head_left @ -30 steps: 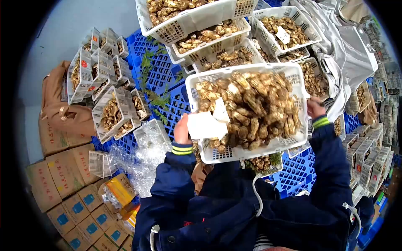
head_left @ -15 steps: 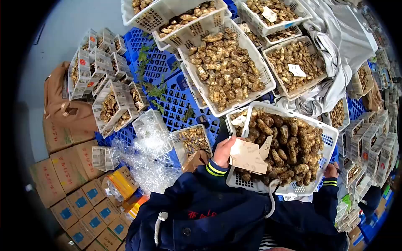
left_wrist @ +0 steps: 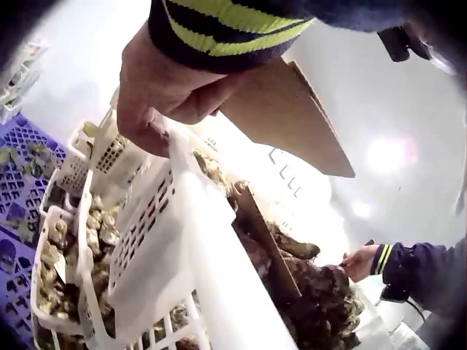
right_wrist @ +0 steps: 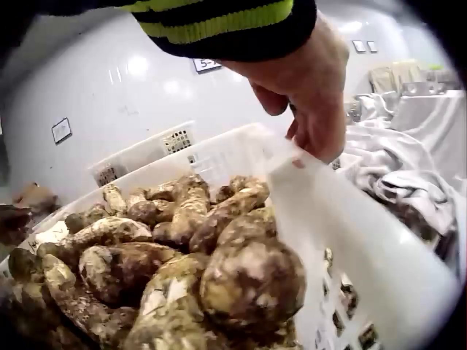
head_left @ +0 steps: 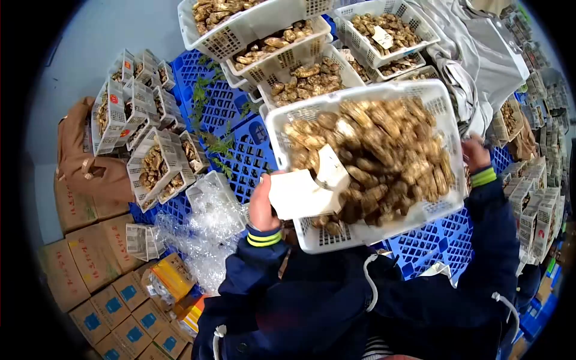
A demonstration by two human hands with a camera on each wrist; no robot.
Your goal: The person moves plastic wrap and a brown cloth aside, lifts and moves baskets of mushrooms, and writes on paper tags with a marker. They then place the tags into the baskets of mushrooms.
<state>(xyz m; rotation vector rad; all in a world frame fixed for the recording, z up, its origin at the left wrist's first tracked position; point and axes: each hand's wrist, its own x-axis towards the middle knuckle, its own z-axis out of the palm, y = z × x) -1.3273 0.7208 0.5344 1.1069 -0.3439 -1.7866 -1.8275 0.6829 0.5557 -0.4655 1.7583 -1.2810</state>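
A white plastic basket point(head_left: 324, 241) full of brown-and-cream mushrooms point(head_left: 390, 153) is held in front of the body. My left hand point(head_left: 262, 205) grips its left rim and also holds a pale cardboard piece point(head_left: 300, 195), which shows brown in the left wrist view. Another cardboard piece point(head_left: 332, 171) stands among the mushrooms. At the opposite end, my right hand point(head_left: 477, 154) curls over the rim, as the right wrist view also shows. Behind the held basket, another mushroom basket point(head_left: 312, 81) is partly covered by it.
Stacked mushroom baskets point(head_left: 258, 51) rise at the back, beside grey cloth point(head_left: 474, 66). Blue pallets point(head_left: 246, 150) lie underneath. To the left are smaller baskets point(head_left: 153, 162), crumpled clear plastic point(head_left: 210, 240) and cardboard boxes point(head_left: 90, 258). More baskets line the right side.
The basket dipped low toward the right, near the body, half a second ago. Now it is back up in the middle, covering part of the stack behind. Both hands stayed on it.
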